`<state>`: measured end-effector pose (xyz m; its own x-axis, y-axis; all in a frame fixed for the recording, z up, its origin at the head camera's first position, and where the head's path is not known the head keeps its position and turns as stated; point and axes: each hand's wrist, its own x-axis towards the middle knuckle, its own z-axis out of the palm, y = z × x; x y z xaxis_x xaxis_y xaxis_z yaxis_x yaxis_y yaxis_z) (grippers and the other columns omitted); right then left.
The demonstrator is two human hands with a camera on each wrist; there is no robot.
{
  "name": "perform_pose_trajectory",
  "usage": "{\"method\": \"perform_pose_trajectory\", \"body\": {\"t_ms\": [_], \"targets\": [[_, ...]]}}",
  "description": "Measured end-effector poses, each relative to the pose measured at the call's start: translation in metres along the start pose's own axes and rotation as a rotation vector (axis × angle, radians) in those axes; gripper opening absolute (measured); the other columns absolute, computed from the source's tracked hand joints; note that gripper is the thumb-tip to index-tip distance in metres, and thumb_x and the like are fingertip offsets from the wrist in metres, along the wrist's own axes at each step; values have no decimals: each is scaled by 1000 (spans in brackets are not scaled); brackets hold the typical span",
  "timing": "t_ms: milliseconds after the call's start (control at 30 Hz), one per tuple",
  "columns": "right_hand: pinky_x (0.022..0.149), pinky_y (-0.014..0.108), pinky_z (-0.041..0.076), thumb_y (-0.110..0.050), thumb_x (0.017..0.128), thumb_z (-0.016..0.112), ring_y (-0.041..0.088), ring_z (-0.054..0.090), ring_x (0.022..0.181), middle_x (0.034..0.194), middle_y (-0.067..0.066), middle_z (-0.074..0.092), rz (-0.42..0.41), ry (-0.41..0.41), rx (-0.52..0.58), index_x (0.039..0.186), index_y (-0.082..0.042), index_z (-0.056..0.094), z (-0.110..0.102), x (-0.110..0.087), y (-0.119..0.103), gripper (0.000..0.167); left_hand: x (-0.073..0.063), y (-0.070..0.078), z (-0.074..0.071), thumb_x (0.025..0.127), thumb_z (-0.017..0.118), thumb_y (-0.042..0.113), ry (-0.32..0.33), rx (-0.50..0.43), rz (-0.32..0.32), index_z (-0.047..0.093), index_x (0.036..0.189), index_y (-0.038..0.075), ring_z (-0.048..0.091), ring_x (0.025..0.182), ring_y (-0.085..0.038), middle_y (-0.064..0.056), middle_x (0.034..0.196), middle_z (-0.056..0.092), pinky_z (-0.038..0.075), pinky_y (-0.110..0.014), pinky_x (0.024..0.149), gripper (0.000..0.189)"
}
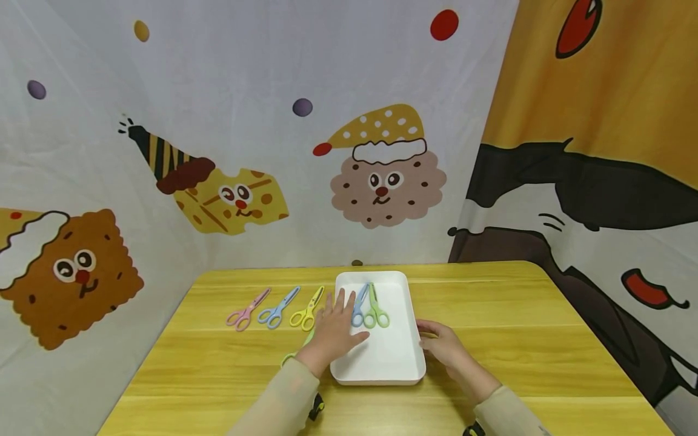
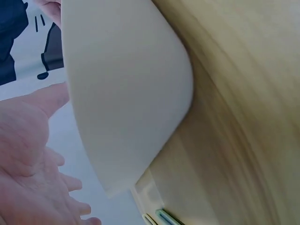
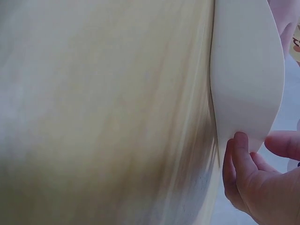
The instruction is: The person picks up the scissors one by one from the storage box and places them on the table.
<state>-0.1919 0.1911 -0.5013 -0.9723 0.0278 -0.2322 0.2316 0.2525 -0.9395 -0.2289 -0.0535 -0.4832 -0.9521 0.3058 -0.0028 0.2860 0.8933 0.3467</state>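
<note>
A white tray (image 1: 389,363) stands on the table, with blue scissors (image 1: 357,315) and green scissors (image 1: 376,315) lying side by side in its far half. Spread fingers mark my left hand (image 1: 334,332), held over the tray's left side with nothing in its grasp. It partly covers the blue scissors from the head view. At the tray's right wall, my right hand (image 1: 444,345) holds the edge. In the right wrist view its fingers (image 3: 241,150) press the outer wall while the thumb is at the rim.
Left of the tray, pink scissors (image 1: 248,312), blue scissors (image 1: 278,309) and yellow scissors (image 1: 308,312) lie in a row on the wooden table (image 1: 507,315). More green scissors (image 1: 288,358) are partly hidden under my left forearm. A patterned curtain (image 1: 262,139) hangs behind the table.
</note>
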Motion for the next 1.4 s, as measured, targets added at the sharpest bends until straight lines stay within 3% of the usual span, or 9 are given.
{"method": "perform_pose_trajectory", "body": {"t_ms": [233, 433, 567, 700, 933, 1200, 1400], "targets": [[80, 40, 54, 8, 86, 50, 29, 62, 100, 127, 27, 53, -3, -7, -3, 128, 8, 51, 0, 1, 1, 42, 12, 8, 4, 79, 72, 45, 1, 4, 9, 22, 151, 10, 10, 142, -44, -20, 156, 16, 20, -59, 111, 94], [81, 41, 54, 7, 87, 50, 29, 62, 100, 128, 27, 52, -3, -12, -5, 129, 8, 51, -1, 1, 0, 42, 22, 18, 4, 77, 77, 31, 20, -151, -40, 32, 146, 3, 23, 138, -43, -23, 150, 26, 27, -54, 110, 87], [82, 41, 53, 6, 87, 51, 29, 61, 101, 127, 27, 52, -6, -9, -18, 129, 8, 51, -1, 2, 0, 42, 28, 21, 8, 75, 79, 26, 39, -193, -77, 35, 144, 3, 31, 133, -38, -21, 146, 33, 34, -49, 108, 85], [83, 42, 53, 6, 87, 51, 30, 61, 101, 127, 27, 52, -7, -10, -21, 129, 8, 51, -1, 2, 0, 42, 34, 19, 14, 73, 79, 22, 61, -194, -103, 38, 142, 2, 39, 125, -36, -20, 140, 39, 40, -47, 103, 83], [83, 41, 53, 6, 87, 51, 30, 61, 103, 127, 27, 52, -8, -12, -26, 129, 7, 51, -2, 2, 1, 42, 44, 18, 24, 72, 80, 20, 32, -121, -152, 41, 137, -4, 43, 118, -35, -20, 129, 45, 41, -45, 100, 79], [83, 40, 53, 5, 87, 51, 30, 60, 103, 127, 26, 53, -9, -5, -29, 128, 7, 52, -2, 0, -1, 41, 45, 24, 25, 69, 80, 29, -32, -32, -233, 47, 122, -14, 45, 107, -35, -22, 112, 48, 43, -43, 96, 76], [84, 40, 53, 6, 87, 50, 30, 60, 103, 127, 26, 53, -3, -2, -21, 128, 7, 52, -2, 0, 0, 41, 43, 28, 21, 68, 81, 28, -30, -72, -249, 58, 101, -10, 46, 99, -33, -18, 102, 48, 45, -43, 88, 56]]}}
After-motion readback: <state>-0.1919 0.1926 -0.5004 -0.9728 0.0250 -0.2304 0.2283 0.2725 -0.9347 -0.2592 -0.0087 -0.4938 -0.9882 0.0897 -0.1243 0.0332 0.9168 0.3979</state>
